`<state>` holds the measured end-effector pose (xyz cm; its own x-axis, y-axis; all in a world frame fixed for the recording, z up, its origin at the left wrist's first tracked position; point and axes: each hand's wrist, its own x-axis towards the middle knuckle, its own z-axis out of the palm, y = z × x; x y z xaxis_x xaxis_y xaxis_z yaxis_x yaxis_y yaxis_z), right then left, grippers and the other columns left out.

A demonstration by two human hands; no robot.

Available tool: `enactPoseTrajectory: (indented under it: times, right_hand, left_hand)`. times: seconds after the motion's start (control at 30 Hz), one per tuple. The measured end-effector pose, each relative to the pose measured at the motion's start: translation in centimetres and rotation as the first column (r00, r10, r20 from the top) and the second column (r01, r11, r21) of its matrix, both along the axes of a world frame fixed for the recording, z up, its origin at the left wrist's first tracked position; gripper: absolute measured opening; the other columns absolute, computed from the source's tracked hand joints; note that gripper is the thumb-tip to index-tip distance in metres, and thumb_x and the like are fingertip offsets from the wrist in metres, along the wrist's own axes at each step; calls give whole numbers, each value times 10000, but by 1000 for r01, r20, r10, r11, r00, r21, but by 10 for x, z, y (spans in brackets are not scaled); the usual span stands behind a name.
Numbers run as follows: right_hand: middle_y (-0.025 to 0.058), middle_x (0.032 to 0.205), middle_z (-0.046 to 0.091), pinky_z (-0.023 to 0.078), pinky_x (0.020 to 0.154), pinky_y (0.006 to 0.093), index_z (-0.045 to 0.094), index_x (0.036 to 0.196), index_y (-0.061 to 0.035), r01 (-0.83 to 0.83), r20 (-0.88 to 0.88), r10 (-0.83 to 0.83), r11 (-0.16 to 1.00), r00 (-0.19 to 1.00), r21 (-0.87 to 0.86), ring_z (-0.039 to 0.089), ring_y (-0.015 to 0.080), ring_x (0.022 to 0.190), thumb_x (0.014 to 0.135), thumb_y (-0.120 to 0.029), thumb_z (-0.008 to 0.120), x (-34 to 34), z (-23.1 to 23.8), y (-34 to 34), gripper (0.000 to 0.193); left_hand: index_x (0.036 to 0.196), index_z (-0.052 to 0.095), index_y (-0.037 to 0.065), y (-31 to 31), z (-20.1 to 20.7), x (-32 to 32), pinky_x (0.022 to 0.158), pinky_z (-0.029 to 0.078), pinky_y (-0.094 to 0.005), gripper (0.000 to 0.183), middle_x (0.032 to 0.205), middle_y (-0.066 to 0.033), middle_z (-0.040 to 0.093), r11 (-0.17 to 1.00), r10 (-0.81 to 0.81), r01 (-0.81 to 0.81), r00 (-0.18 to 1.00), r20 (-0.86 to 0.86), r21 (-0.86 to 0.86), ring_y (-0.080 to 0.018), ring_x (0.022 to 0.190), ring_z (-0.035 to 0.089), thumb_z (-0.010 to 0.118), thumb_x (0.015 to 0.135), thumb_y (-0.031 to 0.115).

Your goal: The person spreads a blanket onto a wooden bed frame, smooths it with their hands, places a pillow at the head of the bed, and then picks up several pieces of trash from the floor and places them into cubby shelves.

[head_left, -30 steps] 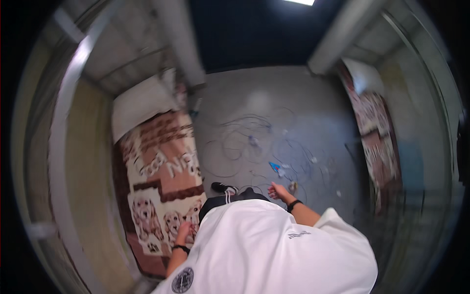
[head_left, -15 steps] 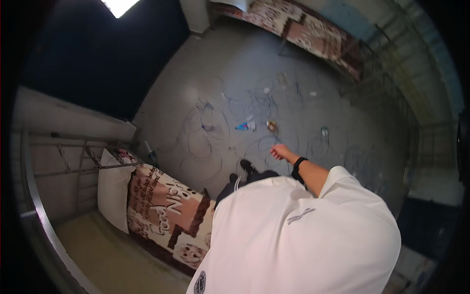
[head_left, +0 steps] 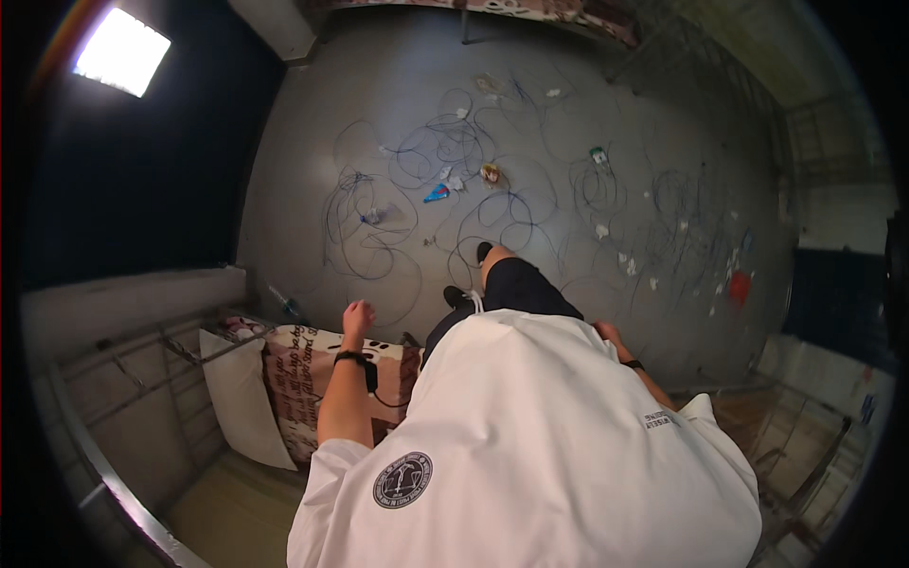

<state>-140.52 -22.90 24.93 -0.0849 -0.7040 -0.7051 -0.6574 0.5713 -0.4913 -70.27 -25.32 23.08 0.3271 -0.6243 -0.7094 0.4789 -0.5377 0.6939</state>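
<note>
My left hand (head_left: 357, 318) hangs out ahead of me at the left, beside the near bed. Its fingers look loosely curled, with nothing visible in them. A black wristband (head_left: 351, 358) with a dark cord circles that wrist. At my right side, my right hand (head_left: 607, 331) is partly covered by my white shirt (head_left: 530, 426), so its fingers cannot be made out. Closest to the left hand is the bed's brown and cream patterned blanket (head_left: 317, 355). A clear plastic bottle (head_left: 284, 301) lies on the floor beyond it.
Tangled blue cables (head_left: 445, 133) spread over the grey floor (head_left: 379, 76). Among them lie another clear bottle (head_left: 376, 217), a blue wrapper (head_left: 436, 193), a yellow-red wrapper (head_left: 490, 173) and paper scraps. A red piece (head_left: 740, 288) lies at right. Metal bed frames line the sides.
The view has turned and shifted. My left arm has come into view at the left. My right hand, held out over the floor before, is now down by my side.
</note>
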Motion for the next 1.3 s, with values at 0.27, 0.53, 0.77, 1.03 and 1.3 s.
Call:
enactPoseTrajectory:
  times: [0.27,0.53,0.77,1.03,1.3]
  right_hand:
    - [182,991,655,474,756,466,647,1020,-77,-174,-345,160,985,925,-8,609,389,924,884,-344,538,-14,-103,123,319]
    - [155,912,651,464,703,447,634,951,-55,-12,52,29,956,998,-292,615,335,848,917,-328,501,-1,-53,71,305]
    - [-46,504,367,253,434,257,431,578,-155,584,447,-699,714,558,386,306,93,420,930,-423,527,-94,22,-7,452]
    - [-9,495,314,233,399,298,337,578,-157,882,252,-914,383,318,274,277,125,402,921,-412,527,-242,15,-3,468]
    - [66,531,452,344,424,360,455,593,-42,794,207,-808,584,551,166,407,185,438,849,-447,587,-274,30,31,497]
  left_hand:
    - [973,620,65,-114,96,-163,571,452,-279,233,806,-45,638,679,-731,698,674,111,227,-147,699,606,534,901,268]
    - [697,604,-11,-102,133,-236,656,450,-383,621,647,-139,576,116,-937,874,-61,344,472,-250,621,546,405,939,526]
    - [621,593,25,19,96,-211,685,487,-435,594,680,-192,643,205,-633,840,-278,723,503,-344,770,654,376,936,480]
    - [655,637,39,8,130,-252,653,489,-426,452,693,-171,659,-70,-828,717,-429,360,694,-324,743,661,487,829,429]
    - [689,680,54,-146,134,-357,621,492,-418,336,706,-150,675,-432,-622,455,-776,109,779,-305,716,669,598,722,378]
